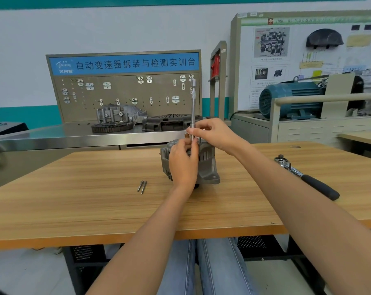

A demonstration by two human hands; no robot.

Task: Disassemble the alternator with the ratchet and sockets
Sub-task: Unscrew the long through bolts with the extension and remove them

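On the table (95,199) the alternator (208,162) stands mid-top; left hand (183,165) grips its top, right hand (212,135) pinches the upright extension (193,107). Keep it vertical, seated square, and spin gently; ratchet (308,177) and two bolts (142,186) lie aside

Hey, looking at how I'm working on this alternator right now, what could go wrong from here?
1. The extension bar stands tall and upright on the alternator, pinched only low down by your right hand; it may tip or slip off the fastener.
2. The two removed bolts lie loose on the table and might roll away.
3. The ratchet lies near your right forearm; a nudge could shove it toward the table edge.
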